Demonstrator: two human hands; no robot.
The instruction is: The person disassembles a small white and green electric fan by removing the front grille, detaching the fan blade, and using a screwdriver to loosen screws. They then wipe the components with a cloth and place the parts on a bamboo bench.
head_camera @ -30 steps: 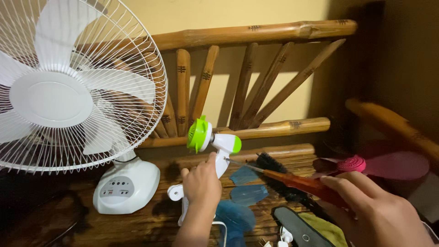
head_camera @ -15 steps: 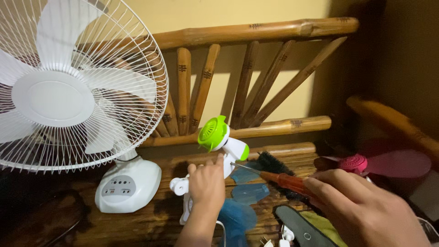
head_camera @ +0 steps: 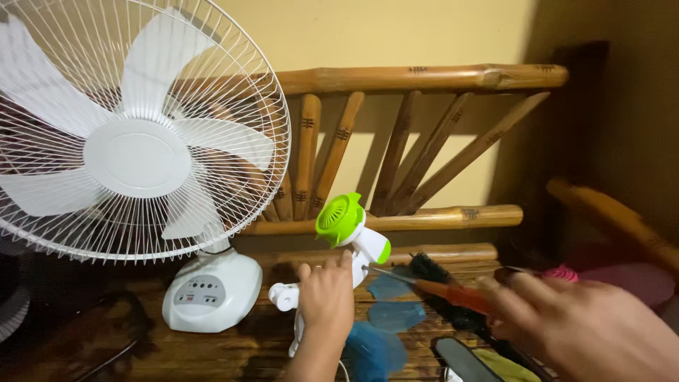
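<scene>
**Inspector:** Lower centre of the frame: the left hand (head_camera: 327, 301) is wrapped around the stem of a small white fan body (head_camera: 353, 244) with a green motor cap (head_camera: 339, 218), holding it upright above the bamboo bench (head_camera: 233, 339).

**Clerk:** And the right?

**Inspector:** The right hand (head_camera: 587, 332), lower right and blurred, is closed around an orange-handled screwdriver (head_camera: 453, 296); its tip sits at the neck of the fan body.

**Clerk:** Progress?

**Inspector:** I judge it partway. Blue blades (head_camera: 392, 301) lie loose on the bench, apart from the motor. Whether any screw is out, I cannot tell. A white desk fan (head_camera: 134, 141) stands at the left.
</scene>
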